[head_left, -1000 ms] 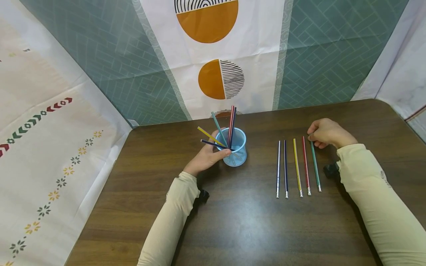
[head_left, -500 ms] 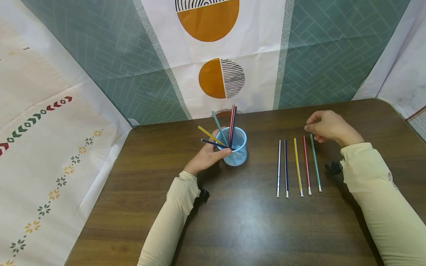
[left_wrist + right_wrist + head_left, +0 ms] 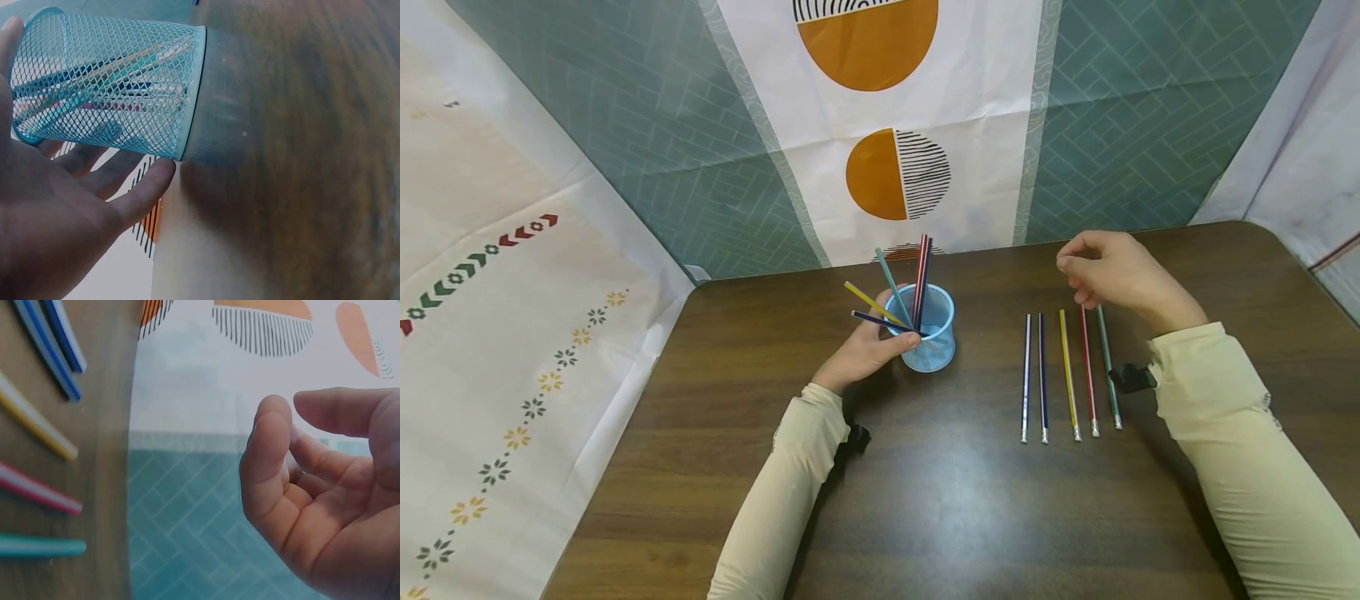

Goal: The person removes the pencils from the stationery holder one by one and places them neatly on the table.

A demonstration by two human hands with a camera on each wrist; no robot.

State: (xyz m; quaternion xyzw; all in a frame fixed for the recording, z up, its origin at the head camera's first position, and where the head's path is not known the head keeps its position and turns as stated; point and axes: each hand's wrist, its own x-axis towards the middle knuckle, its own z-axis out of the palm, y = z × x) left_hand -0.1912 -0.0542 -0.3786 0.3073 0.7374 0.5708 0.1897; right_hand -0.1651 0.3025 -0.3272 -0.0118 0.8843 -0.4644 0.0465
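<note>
Table [image 3: 820,517]: dark wood-grain top, glossy; glare patch [image 3: 955,492] mid-top. Far-R corner rounded. Far edge meets wall cloth [image 3: 1135,117], teal w/ herringbone lines; white centre panel [image 3: 985,175] carries orange & striped circles. Side cloth [image 3: 520,275] along L edge: white w/ leaf & flower borders. White drape [image 3: 1303,183] past far-R corner.

Cup [image 3: 934,358], blue mesh, upright nr middle of far edge, w/ mixed-colour pencils [image 3: 891,277] leaning in it. L hand [image 3: 867,357] clamped on cup, thumb at rim.

Row of 5 [image 3: 1070,375] lies towards far-R corner, approx. parallel, metal ends facing near edge. R hand [image 3: 1120,271] raised beyond row's far tips, not touching; thumb & index tips slightly apart, other fingers loosely bent. Cream sleeves [image 3: 1232,408], both arms.
</note>
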